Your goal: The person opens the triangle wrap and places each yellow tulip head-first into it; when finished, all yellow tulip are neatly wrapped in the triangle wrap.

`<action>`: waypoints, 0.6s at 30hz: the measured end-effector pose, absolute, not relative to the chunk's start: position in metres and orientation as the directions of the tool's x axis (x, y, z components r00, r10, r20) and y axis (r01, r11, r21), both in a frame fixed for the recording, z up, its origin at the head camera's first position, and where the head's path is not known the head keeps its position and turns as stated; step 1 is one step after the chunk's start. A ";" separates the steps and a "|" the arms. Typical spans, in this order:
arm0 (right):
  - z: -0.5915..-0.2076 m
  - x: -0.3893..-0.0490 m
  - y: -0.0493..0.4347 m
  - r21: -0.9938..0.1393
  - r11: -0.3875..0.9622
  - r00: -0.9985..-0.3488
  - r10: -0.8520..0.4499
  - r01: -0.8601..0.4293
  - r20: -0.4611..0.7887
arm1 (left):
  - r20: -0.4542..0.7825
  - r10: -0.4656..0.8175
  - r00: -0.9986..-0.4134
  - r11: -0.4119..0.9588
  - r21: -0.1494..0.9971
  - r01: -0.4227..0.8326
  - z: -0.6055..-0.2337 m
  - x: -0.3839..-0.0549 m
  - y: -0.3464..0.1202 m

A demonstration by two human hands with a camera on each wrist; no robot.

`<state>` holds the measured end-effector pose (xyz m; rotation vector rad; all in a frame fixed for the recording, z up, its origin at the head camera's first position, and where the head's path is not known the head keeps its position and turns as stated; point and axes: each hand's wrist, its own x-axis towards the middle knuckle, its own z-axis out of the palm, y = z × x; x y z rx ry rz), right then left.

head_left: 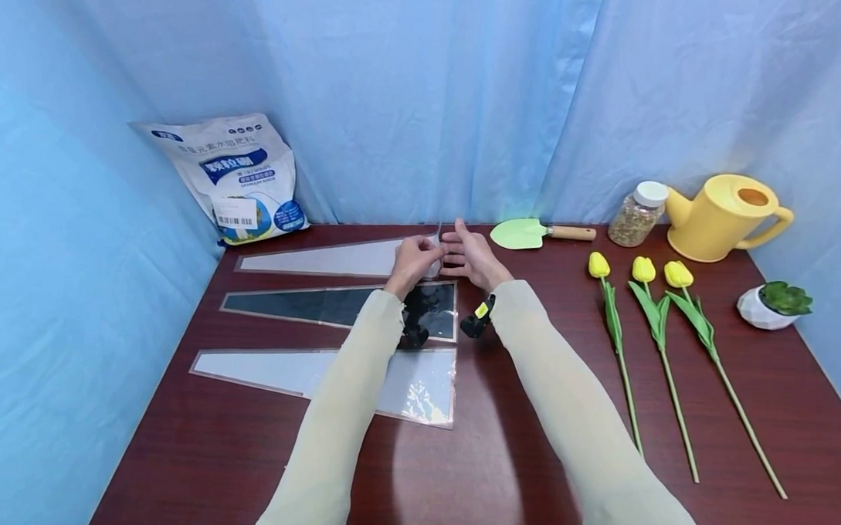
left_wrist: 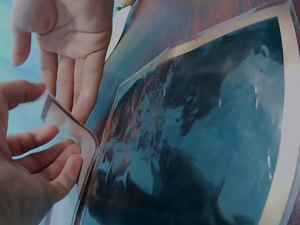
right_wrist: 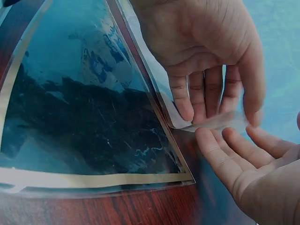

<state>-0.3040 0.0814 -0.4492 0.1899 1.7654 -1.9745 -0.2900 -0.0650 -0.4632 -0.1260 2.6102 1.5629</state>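
From my remote feed, I see the person's left grip (head_left: pixel 413 262) pinching the bent-up right end of the far white sheet (head_left: pixel 323 258), which otherwise lies along the back of the tabletop (head_left: pixel 247 457); the right grip (head_left: pixel 472 254) waits beside that end with fingers extended, clasping nothing, though I cannot tell whether its fingertips brush the sheet; I judge the work partway at best, since that end stands raised and not yet settled; the dark sheet (head_left: pixel 280 303) and the near white sheet (head_left: pixel 264 367) lie flat with no hand on them, and I see no sign of similar bending there; the tulips (head_left: pixel 658 321), off to the right, also look unhandled.
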 end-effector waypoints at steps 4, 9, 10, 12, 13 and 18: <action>-0.450 -0.307 0.080 -0.889 -0.044 -0.866 -0.252 0.456 -0.432 | -0.084 -0.066 -0.994 0.514 0.851 -0.106 -0.465 -0.290 -0.065; -0.457 -0.313 0.079 -0.869 -0.031 -0.854 -0.202 0.494 -0.479 | -0.080 -0.095 -0.992 0.528 0.841 -0.118 -0.466 -0.292 -0.067; -0.458 -0.315 0.080 -0.866 -0.030 -0.853 -0.193 0.499 -0.485 | -0.084 -0.100 -0.991 0.523 0.843 -0.124 -0.467 -0.291 -0.067; -0.460 -0.316 0.080 -0.864 -0.023 -0.852 -0.180 0.502 -0.491 | -0.095 -0.112 -0.989 0.504 0.852 -0.139 -0.467 -0.291 -0.068; -0.460 -0.317 0.080 -0.865 -0.016 -0.853 -0.176 0.501 -0.491 | -0.102 -0.117 -0.988 0.493 0.858 -0.147 -0.467 -0.291 -0.068; -0.458 -0.318 0.079 -0.870 0.032 -0.857 -0.161 0.492 -0.490 | -0.118 -0.146 -0.982 0.445 0.879 -0.172 -0.468 -0.291 -0.067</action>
